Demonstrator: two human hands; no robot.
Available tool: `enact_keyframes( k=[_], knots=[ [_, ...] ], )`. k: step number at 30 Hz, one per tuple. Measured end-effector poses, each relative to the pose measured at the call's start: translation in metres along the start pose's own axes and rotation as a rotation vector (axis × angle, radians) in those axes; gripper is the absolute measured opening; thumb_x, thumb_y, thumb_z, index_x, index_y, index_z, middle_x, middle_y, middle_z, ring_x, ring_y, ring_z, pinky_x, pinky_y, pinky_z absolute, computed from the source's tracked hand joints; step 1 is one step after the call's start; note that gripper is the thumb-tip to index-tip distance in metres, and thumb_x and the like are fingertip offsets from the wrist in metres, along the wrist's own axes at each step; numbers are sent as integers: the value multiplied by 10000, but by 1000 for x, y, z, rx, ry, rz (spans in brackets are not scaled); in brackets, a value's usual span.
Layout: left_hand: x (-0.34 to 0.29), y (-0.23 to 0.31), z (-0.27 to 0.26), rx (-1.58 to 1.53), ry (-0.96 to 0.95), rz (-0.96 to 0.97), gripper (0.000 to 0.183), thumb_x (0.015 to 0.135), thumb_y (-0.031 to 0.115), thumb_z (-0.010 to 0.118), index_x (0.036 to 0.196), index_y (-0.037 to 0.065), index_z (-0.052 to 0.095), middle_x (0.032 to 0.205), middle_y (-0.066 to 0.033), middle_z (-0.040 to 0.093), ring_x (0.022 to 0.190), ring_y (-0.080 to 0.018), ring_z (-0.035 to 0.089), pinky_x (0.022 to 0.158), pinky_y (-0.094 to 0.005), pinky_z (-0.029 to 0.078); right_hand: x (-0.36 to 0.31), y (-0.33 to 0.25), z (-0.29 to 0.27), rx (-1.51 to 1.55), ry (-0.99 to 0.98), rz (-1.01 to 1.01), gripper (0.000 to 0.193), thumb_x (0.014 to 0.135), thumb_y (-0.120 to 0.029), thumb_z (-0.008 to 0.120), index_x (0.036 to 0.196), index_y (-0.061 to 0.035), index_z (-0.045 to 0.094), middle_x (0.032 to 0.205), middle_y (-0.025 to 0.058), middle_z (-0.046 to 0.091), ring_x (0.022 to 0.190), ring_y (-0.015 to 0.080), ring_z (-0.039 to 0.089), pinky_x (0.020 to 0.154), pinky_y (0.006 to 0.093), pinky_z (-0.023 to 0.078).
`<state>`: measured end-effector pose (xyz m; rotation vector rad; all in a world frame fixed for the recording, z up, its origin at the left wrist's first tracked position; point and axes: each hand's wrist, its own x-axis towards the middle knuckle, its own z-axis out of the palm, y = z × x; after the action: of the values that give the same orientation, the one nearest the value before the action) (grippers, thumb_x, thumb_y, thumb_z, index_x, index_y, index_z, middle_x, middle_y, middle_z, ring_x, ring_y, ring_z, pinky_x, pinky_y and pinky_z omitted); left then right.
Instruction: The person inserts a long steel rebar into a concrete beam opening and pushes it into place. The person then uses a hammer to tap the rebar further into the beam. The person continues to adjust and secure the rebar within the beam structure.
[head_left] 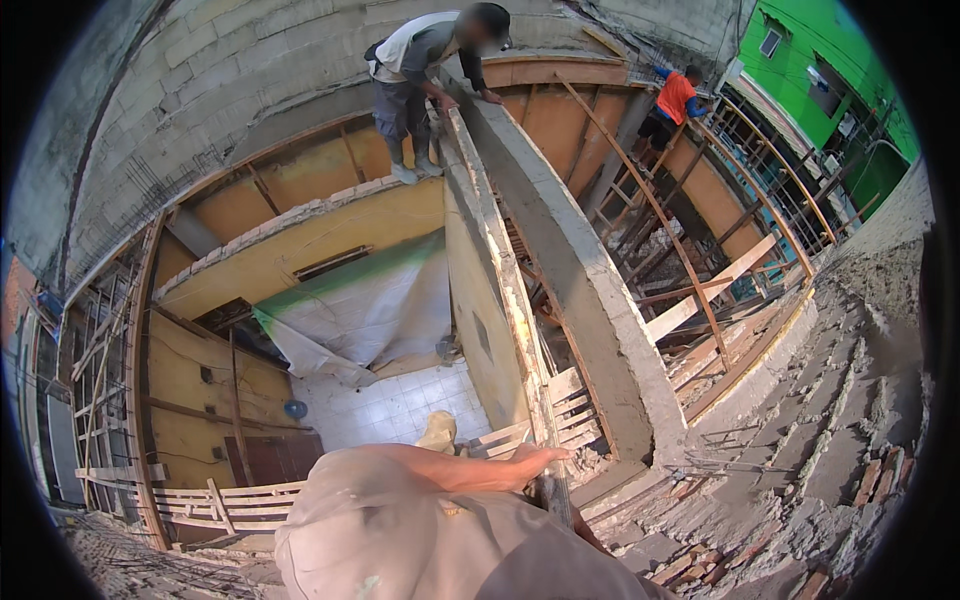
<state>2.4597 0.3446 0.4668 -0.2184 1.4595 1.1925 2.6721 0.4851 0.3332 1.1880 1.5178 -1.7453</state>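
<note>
A long, mortar-crusted wooden board [515, 320] runs away from me along the left side of a concrete beam [585, 290]. My left hand [540, 466] is closed around its near end, with the forearm crossing in front of my body. At the far end a person in a grey and white top [420, 60] stands bent over, one hand on the board and the other by the beam. A dark, shaded strip of my right arm [590, 530] shows below the board's near end. My right hand is hidden behind my clothing and the board.
Left of the board lies a deep room with a tiled floor [400, 405] and a draped tarp [360, 300]. Timber props and slanted poles [650, 200] stand on the right. Another person in orange [677, 97] is farther off. Rough brickwork [800, 480] slopes at near right.
</note>
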Motion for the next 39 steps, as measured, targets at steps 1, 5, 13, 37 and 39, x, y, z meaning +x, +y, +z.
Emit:
enact_keyframes(
  k=[1,5,13,37,39],
  knots=[
    [-2,-5,-6,-39,-94,-35,890,708,536,758,1311,-59,485,1346,-228,461,1170,-322,510,940,-459,438,-9,-6,0,-38,23,14,743,990,-596,253,1300,8,557,1246,145,604,1095,258,588,963,361,438],
    [1,-28,-30,-69,-478,-146,868,770,562,705,1408,38,438,1501,-196,313,1311,-360,391,1050,-505,344,-36,-15,2,-137,92,36,749,984,-603,260,1296,7,561,1242,147,606,1096,256,588,964,358,436],
    [51,6,-186,237,-603,196,756,824,303,721,1438,34,372,1384,-161,492,1275,-267,457,1035,-394,378,-67,-23,5,-223,187,70,759,973,-618,276,1288,7,569,1234,151,611,1097,253,588,966,351,431],
    [76,103,-127,-490,231,489,488,653,233,771,963,-110,613,935,-189,635,821,-268,627,711,-413,517,-128,-35,16,-316,305,88,791,938,-662,322,1266,6,593,1210,163,626,1101,244,587,973,332,417],
    [79,103,-126,-544,216,453,534,608,229,772,974,-121,602,928,-184,626,795,-274,606,687,-448,498,-135,-39,17,-269,339,111,794,935,-665,326,1264,5,595,1208,164,627,1102,243,587,973,331,415]
  ],
)
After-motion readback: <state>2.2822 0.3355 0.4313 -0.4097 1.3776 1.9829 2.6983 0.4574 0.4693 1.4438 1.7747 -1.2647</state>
